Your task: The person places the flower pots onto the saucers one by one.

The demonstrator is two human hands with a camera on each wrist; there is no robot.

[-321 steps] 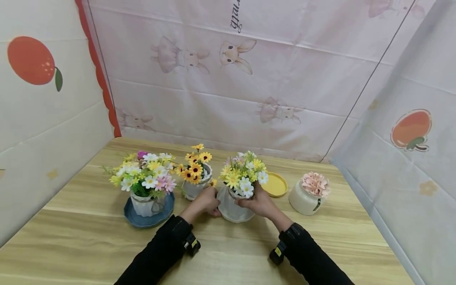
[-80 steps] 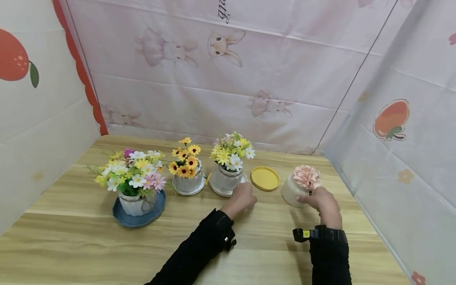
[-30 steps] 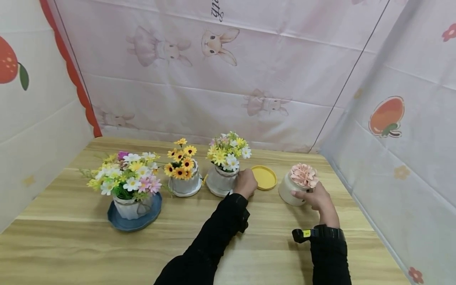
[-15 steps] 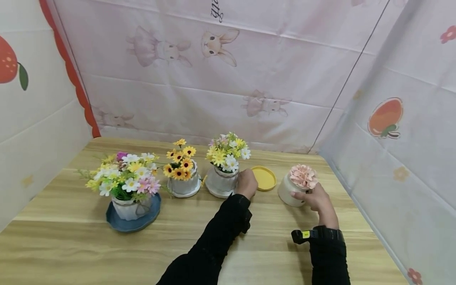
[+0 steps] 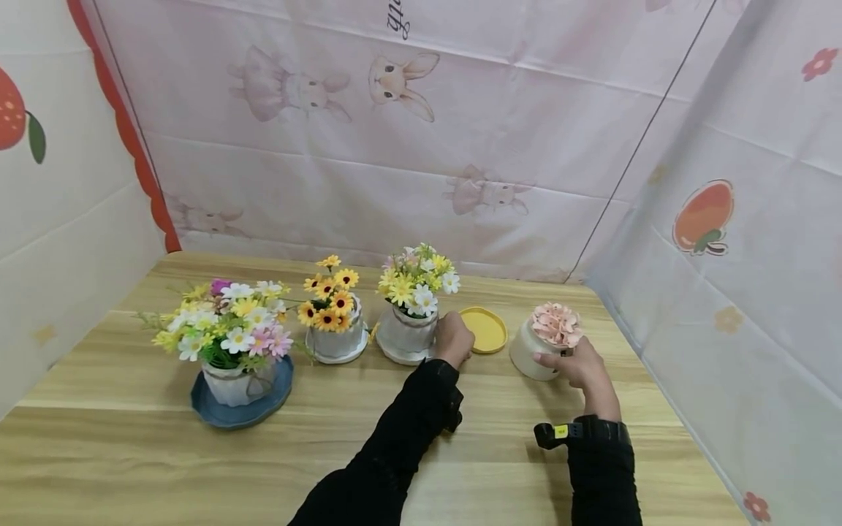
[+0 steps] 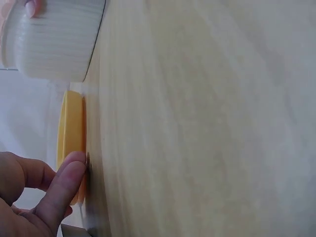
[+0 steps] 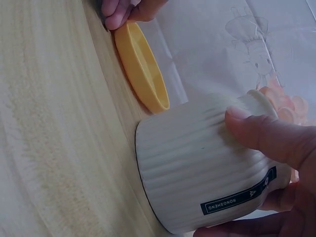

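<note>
My right hand [image 5: 585,369] grips a cream ribbed flowerpot [image 7: 197,153] holding pink flowers [image 5: 556,324], thumb on the near side and fingers on the far side. A dark label shows on its wall in the right wrist view. The pot's base is at the tabletop. My left hand [image 5: 454,340] pinches the edge of a shallow yellow saucer [image 5: 484,330] between thumb and fingers; the saucer lies left of the cream pot. Just left of this hand, a white pot [image 5: 409,332] of yellow and white daisies stands on a white saucer [image 5: 395,352].
A white pot [image 5: 334,342] with orange-yellow flowers stands on a white saucer further left. At the far left, a white pot [image 5: 233,385] of mixed flowers sits on a blue saucer [image 5: 279,387]. Printed cloth walls [image 5: 316,183] enclose the wooden table [image 5: 473,453] at the back and sides.
Earlier both hands were at the daisy pot and its white saucer. Since then the right hand has moved to the cream pot and the left to the yellow saucer; lately both stay nearly still.
</note>
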